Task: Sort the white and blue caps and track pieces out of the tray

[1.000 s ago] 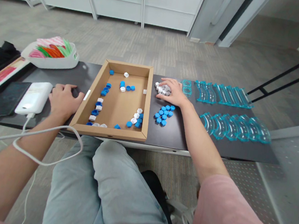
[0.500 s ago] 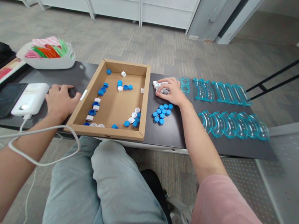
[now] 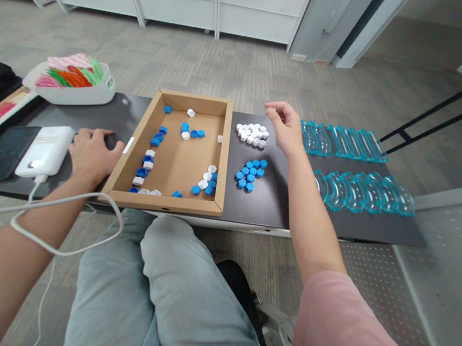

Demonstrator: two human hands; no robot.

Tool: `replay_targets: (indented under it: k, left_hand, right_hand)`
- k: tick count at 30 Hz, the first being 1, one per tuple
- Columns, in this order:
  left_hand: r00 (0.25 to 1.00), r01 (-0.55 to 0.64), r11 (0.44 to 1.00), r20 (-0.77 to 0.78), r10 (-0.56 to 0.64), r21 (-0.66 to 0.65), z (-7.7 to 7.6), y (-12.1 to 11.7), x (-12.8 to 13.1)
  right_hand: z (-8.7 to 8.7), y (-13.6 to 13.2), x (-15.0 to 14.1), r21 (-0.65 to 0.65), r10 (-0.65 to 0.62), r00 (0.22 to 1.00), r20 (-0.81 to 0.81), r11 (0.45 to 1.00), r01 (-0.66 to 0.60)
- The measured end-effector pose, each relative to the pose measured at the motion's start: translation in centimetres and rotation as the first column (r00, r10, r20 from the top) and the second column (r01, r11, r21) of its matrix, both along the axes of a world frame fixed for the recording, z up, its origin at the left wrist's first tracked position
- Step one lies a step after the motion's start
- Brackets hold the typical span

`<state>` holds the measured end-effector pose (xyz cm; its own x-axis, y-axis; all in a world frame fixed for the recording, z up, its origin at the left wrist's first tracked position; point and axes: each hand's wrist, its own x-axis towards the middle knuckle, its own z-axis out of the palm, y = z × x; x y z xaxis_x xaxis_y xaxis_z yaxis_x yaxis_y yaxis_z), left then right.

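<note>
My right hand (image 3: 286, 126) is raised above the table just right of a cluster of white hexagonal pieces (image 3: 252, 134). Its fingers are loosely bent, thumb and forefinger slightly apart, and I see nothing between them. Below the white cluster lies a group of blue hexagonal pieces (image 3: 250, 174). My left hand (image 3: 93, 157) rests on the table with fingers spread, beside the left wall of a cardboard box (image 3: 180, 205). Loose blue and white pieces are scattered in the box, mostly along its left side and lower right corner.
Two rows of clear teal plastic parts (image 3: 365, 194) line the table's right side. To the left are a white device with cables (image 3: 45, 151), a dark phone-like slab (image 3: 3, 153) and a white basket (image 3: 76, 97) of colourful packets. A white cable (image 3: 97, 197) loops over my left forearm.
My right hand has lifted off the white pieces and moved right, uncovering them; it now hides the small teal parts there. My left hand has hardly moved.
</note>
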<state>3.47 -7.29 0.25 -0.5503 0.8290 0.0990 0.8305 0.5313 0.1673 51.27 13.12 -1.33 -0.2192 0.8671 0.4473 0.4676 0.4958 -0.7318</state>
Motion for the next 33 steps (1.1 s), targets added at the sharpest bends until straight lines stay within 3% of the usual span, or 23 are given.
replay_targets:
  k: [8, 12, 16, 19, 24, 33]
  left_hand:
    - [1.000, 0.004, 1.000, 0.019, -0.004, -0.016, 0.3, 0.0, 0.2]
    - [1.000, 0.001, 1.000, 0.015, -0.001, -0.008, 0.3, 0.0, 0.2]
    - [1.000, 0.000, 1.000, 0.024, 0.001, -0.013, 0.4, 0.0, 0.2]
    - [0.999, -0.004, 1.000, 0.039, 0.005, -0.028, 0.6, 0.0, 0.3]
    - [1.000, -0.005, 1.000, 0.028, 0.006, -0.031, 0.6, 0.0, 0.4]
    - [1.000, -0.008, 1.000, -0.020, 0.007, -0.011, -0.2, 0.1, -0.1]
  right_hand:
    - [-1.3, -1.2, -0.5, -0.064, 0.169, 0.982, 0.083, 0.984, -0.164]
    - [-1.4, -1.9, -1.3, -0.078, 0.303, 0.922, 0.242, 0.953, -0.293]
    - [-1.7, -1.4, -1.6, -0.072, 0.339, 0.843, 0.417, 0.937, -0.341]
    - [-1.8, -1.1, -1.3, -0.047, 0.323, 0.825, 0.463, 0.939, -0.341]
    - [-2.3, -1.6, -0.8, 0.032, 0.180, 0.866, 0.467, 0.975, -0.220]
    - [-4.1, -0.4, -2.2, -0.001, 0.144, 0.869, 0.473, 0.987, -0.163]
